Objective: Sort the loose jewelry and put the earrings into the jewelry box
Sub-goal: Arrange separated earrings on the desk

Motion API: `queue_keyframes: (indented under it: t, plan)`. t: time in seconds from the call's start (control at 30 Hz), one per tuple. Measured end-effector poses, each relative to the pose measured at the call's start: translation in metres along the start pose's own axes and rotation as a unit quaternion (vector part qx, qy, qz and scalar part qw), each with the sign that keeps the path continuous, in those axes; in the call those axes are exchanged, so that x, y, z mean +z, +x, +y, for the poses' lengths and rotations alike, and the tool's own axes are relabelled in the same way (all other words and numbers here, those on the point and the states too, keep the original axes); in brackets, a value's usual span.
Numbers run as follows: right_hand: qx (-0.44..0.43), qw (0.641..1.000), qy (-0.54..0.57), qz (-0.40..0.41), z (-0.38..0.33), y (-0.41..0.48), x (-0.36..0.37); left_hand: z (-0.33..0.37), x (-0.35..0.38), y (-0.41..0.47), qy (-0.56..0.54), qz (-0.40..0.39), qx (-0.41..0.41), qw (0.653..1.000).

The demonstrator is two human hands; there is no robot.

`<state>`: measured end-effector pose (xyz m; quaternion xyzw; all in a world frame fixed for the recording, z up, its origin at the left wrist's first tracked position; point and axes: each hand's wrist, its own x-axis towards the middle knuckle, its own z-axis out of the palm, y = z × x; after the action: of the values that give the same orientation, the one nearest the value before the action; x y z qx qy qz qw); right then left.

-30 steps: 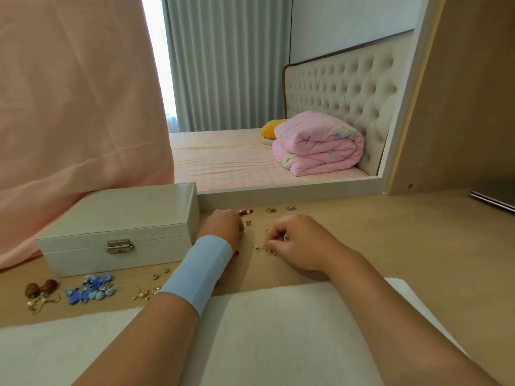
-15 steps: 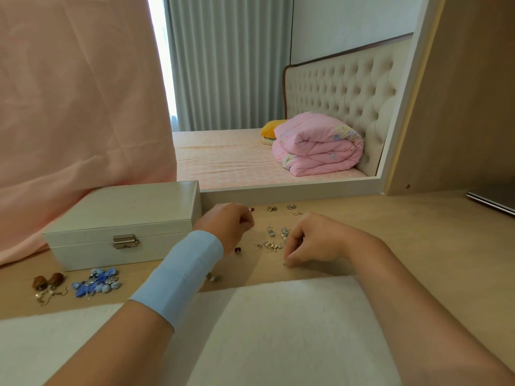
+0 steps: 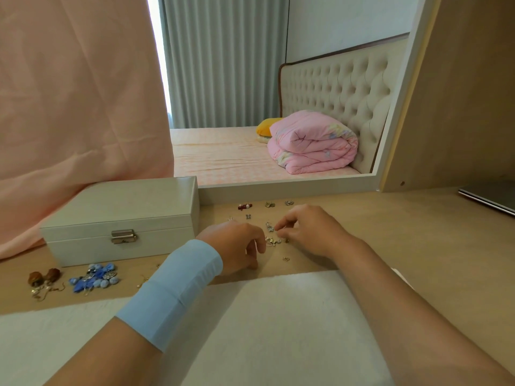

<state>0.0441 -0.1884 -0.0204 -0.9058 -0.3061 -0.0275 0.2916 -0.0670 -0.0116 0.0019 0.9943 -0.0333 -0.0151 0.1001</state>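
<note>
Pinching a tiny earring (image 3: 270,228) mid-frame with the right hand (image 3: 309,232). Cannot tell the grip of the curled left hand (image 3: 237,246). Likely light, snag-prone; best pinched at the hook.

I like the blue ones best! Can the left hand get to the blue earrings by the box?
Probably yes. The blue earrings lie loose on the tabletop in front of the jewelry box, on the left hand's own side, and nothing tall stands between them.

Behind the pale wooden tabletop (image 3: 390,232), a white-framed mirror (image 3: 278,188) shows a bed (image 3: 217,154) with tufted headboard (image 3: 334,84), folded pink quilt (image 3: 312,143), grey pleated curtains (image 3: 223,65) and daylight, pink cloth (image 3: 78,93) draped left.
</note>
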Motion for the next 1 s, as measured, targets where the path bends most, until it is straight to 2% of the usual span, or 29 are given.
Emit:
queue_keyframes:
  t: [0.1,0.33,0.5,0.63,0.87,1.0]
  plan:
    - [-0.018,0.999,-0.033,-0.018,-0.005,0.001,0.007,-0.006,-0.006,0.000,-0.024,0.019,-0.005,1.000]
    - [-0.034,0.998,-0.058,-0.013,-0.012,-0.002,0.012,-0.027,-0.016,0.012,-0.106,0.169,-0.024,0.980]
    - [0.018,0.997,0.062,0.048,-0.014,-0.002,0.008,-0.026,-0.006,0.016,-0.157,0.183,-0.019,0.970]
    - [0.051,0.967,0.240,0.073,-0.024,-0.006,-0.004,-0.027,-0.011,0.018,-0.239,0.206,-0.004,0.949]
    - [0.046,0.931,0.360,0.035,-0.040,-0.003,-0.037,-0.013,-0.027,0.014,-0.386,0.238,0.058,0.890]
    - [0.040,0.926,0.374,0.023,-0.053,-0.001,-0.026,-0.013,-0.033,0.012,-0.382,0.250,0.054,0.888]
